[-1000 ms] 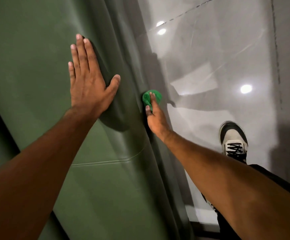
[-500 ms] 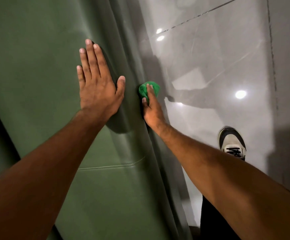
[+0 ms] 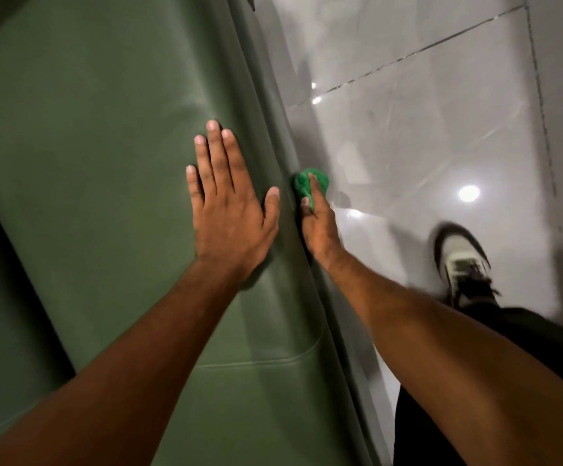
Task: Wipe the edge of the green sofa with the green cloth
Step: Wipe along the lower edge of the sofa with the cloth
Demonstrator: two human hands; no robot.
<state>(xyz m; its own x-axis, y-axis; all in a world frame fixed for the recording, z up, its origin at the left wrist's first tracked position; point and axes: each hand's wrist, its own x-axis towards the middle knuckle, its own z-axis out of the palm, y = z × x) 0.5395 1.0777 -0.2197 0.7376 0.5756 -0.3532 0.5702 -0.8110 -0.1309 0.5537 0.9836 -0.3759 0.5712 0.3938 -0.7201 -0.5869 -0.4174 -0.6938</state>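
The green sofa [image 3: 98, 163] fills the left half of the view, its edge running from top centre down to bottom centre. My left hand [image 3: 229, 210] lies flat on the sofa's top surface, fingers spread, holding nothing. My right hand [image 3: 318, 223] presses a bunched bright green cloth [image 3: 312, 181] against the sofa's outer edge, just right of my left thumb. Most of the cloth is hidden under my fingers and behind the edge.
Glossy grey floor tiles [image 3: 424, 129] with light reflections lie to the right of the sofa. My shoe [image 3: 461, 264] and dark trouser leg [image 3: 508, 381] are on the floor at the lower right. A seam [image 3: 256, 363] crosses the sofa surface below my left arm.
Both hands have slid further along the sofa, the right hand carrying the cloth along the edge. My foot has stepped forward and looks blurred.
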